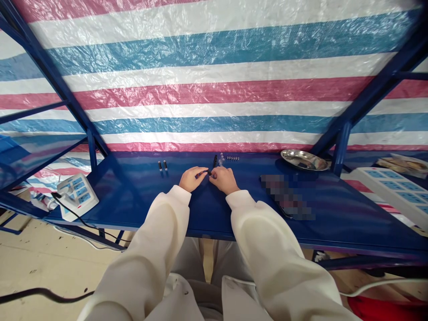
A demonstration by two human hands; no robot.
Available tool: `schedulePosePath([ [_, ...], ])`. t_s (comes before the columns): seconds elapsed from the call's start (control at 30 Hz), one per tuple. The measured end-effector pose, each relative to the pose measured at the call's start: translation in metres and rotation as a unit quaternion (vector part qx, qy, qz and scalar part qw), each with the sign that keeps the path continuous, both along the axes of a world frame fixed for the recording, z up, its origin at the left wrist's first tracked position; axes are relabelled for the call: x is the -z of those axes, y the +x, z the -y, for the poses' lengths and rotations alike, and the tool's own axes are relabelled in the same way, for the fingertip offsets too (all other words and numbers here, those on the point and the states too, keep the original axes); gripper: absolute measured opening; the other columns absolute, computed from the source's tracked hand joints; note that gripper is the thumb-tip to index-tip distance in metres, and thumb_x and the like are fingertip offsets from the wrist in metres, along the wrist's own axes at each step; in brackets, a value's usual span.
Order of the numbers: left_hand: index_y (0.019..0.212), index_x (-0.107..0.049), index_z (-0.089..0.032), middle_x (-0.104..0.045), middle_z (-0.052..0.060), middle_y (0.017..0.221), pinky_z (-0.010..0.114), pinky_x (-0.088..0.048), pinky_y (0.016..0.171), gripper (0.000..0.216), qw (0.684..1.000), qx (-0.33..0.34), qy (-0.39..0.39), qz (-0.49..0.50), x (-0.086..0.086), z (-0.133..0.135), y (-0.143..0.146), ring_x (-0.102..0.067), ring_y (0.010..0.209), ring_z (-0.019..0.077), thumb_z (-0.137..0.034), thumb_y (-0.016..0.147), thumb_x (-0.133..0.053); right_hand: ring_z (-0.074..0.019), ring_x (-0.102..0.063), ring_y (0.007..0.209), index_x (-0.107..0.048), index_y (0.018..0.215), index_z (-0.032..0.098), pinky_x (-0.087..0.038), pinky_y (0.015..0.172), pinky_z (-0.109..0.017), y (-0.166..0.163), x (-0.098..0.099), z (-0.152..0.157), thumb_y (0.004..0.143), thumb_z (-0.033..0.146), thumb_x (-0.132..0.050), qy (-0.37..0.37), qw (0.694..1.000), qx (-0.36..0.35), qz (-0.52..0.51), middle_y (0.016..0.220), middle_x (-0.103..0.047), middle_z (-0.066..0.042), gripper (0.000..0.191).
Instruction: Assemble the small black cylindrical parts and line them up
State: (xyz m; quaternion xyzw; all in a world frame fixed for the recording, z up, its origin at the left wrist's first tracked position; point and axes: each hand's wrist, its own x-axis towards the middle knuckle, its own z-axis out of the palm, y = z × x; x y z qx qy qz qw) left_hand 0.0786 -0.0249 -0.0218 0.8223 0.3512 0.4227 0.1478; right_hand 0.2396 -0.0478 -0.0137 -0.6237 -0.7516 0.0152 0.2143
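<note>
My left hand [194,179] and my right hand [223,179] come together over the middle of the blue table. Each has its fingertips pinched on a small black piece [209,172] held between them; its exact kind is too small to make out. Just beyond my right hand lie several small black parts [215,159] in a row and some small clear parts [221,158]. A line of small shiny metal pieces [233,158] sits to their right. Two black cylinders with pale ends [159,166] stand left of my left hand.
A round metal dish [304,160] rests at the back right. A blurred dark flat object [287,196] lies right of my right arm. White power strips [77,196] flank both sides, the left one with a black cord. Blue frame posts [341,145] and striped sheeting [214,93] border the table.
</note>
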Motion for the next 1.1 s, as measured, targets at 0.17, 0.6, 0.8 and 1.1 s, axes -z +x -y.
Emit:
schedulePosePath([
  [0.17,0.087,-0.068,-0.015,-0.068,0.004,0.077,0.021,-0.048,0.060,0.019,0.991,0.000,-0.086,0.100,0.001,-0.005,0.002,-0.056,0.061,0.0088,-0.029,0.076,-0.062,-0.0168,-0.054,0.077,-0.061,0.076,0.016,-0.023,0.066,-0.028,0.001,0.003,-0.002,0.077,0.020,-0.053,0.027,0.999,-0.018,-0.023,0.075,-0.062,-0.003,0.008],
  [0.6,0.082,-0.062,-0.014,-0.062,0.002,0.072,0.021,-0.045,0.060,0.019,0.978,0.011,-0.150,0.147,0.002,-0.007,0.001,-0.053,0.062,0.0082,-0.030,0.072,-0.064,-0.0148,-0.052,0.070,-0.059,0.071,0.016,-0.026,0.066,-0.027,0.004,0.006,-0.005,0.076,0.023,-0.056,0.072,0.993,-0.067,-0.064,0.069,-0.058,-0.002,0.009],
  [0.8,0.082,-0.062,-0.015,-0.063,0.002,0.073,0.021,-0.045,0.060,0.023,0.970,-0.001,-0.166,0.177,0.001,-0.007,0.001,-0.054,0.062,0.0087,-0.034,0.071,-0.065,-0.0129,-0.050,0.064,-0.056,0.070,0.018,-0.028,0.063,-0.026,0.003,0.009,-0.006,0.075,0.024,-0.056,0.078,0.988,-0.082,-0.107,0.066,-0.055,0.000,0.008],
  [1.1,0.084,-0.064,-0.013,-0.061,0.000,0.066,0.021,-0.042,0.054,0.033,0.957,-0.009,-0.212,0.198,-0.001,-0.008,0.000,-0.049,0.053,0.0073,-0.040,0.066,-0.069,-0.0103,-0.043,0.052,-0.053,0.069,0.019,-0.031,0.055,-0.023,-0.006,0.010,-0.003,0.076,0.029,-0.054,0.078,0.971,-0.091,-0.207,0.056,-0.048,0.004,0.012],
])
